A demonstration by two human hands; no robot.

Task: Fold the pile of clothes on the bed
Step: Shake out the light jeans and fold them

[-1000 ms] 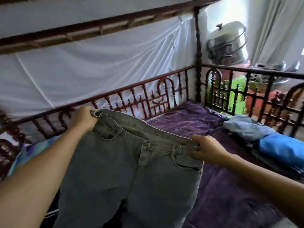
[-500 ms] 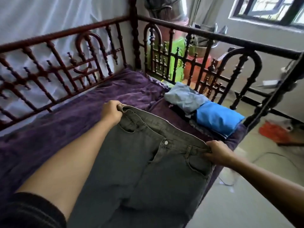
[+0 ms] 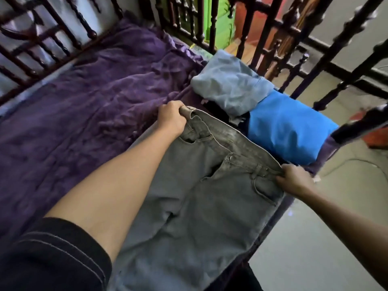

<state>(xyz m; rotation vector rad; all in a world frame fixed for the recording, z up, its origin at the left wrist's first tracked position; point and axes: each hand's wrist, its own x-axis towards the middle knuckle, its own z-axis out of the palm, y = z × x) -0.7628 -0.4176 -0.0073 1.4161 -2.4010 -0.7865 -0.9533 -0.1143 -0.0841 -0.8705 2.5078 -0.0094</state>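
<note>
Grey jeans (image 3: 199,196): one pair, front side up, button and fly showing. Held by the waistband at both ends, waistband stretched taut on a diagonal. Position: over the bed's near right edge, legs running down toward the wearer and out of view at the bottom. Whether the legs rest on the bed cannot be told.

Left hand (image 3: 171,118): fingers curled round the far end of the waistband, gripping it, over the middle of the bed.

Right hand (image 3: 294,181): fingers and thumb pinching the near end of the waistband beside the pocket, at the bed's right edge.

Left sleeve (image 3: 42,259): black, short, with pale stitched lines.

Light blue garment (image 3: 228,85): folded, somewhat rumpled, lying at the far right corner of the bed, against the railing.

Bright blue garment (image 3: 287,127): folded, just beside the light blue one, along the right edge, just beyond the jeans' waistband.

Dark clothing (image 3: 239,122): a strip visible between and under the two blue items; kind cannot be told.

Purple bedspread (image 3: 84,101): creased, covering the bed.

Bed railing (image 3: 262,38): dark turned wood spindles along the far and right sides.

Floor (image 3: 315,248): pale, to the right of the bed.
</note>
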